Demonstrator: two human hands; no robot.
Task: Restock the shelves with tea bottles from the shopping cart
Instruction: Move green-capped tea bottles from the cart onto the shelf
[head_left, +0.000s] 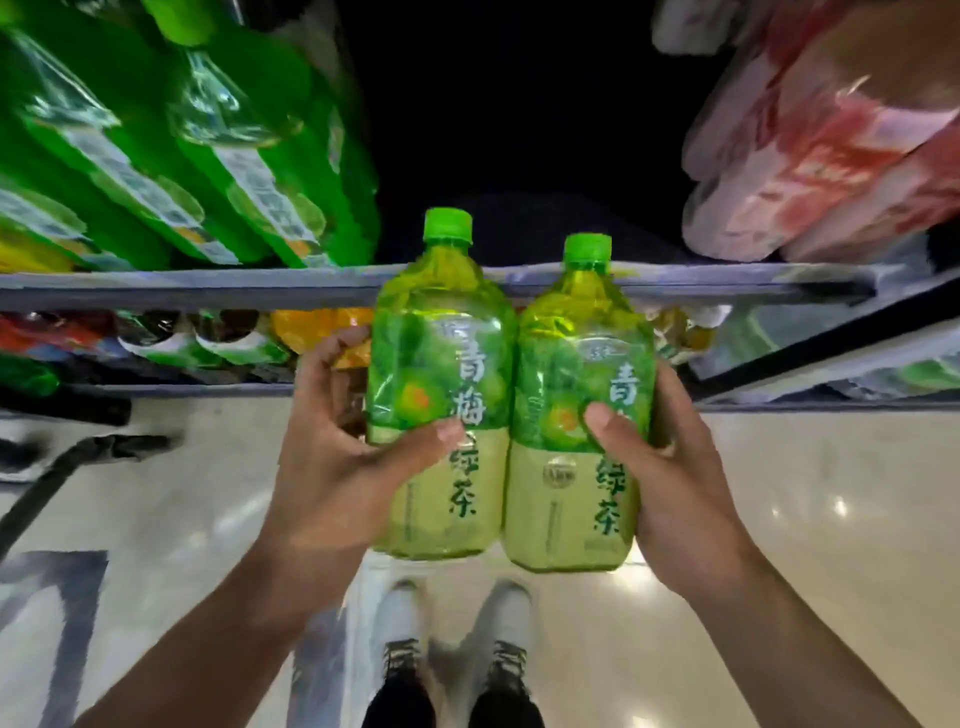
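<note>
A: Status on hands?
B: Left hand (332, 452) wrapped round left clear plastic green-tea bottle with green cap (439, 384), thumb across the label front, fingers behind. Right hand (670, 478) gripping the matching right green-capped tea bottle (579, 410), thumb on label, fingers round the far side.
A: Bottle position?
B: Both upright, side by side, touching. Held in front of grey metal shelf edge (208, 286), caps just above it, bases over glossy beige floor (831, 519).
A: Anything obscured?
B: Fingertips of both hands hidden behind bottles. Green-labelled bottles on upper shelf (171, 156) smeared, cut off at top-left. Pink-and-red packs at right (821, 145) too blurred to identify. Lower shelf stock (182, 338) mostly hidden under the edge. Shelf interior black. White shoes (452, 623) below, blurred.
</note>
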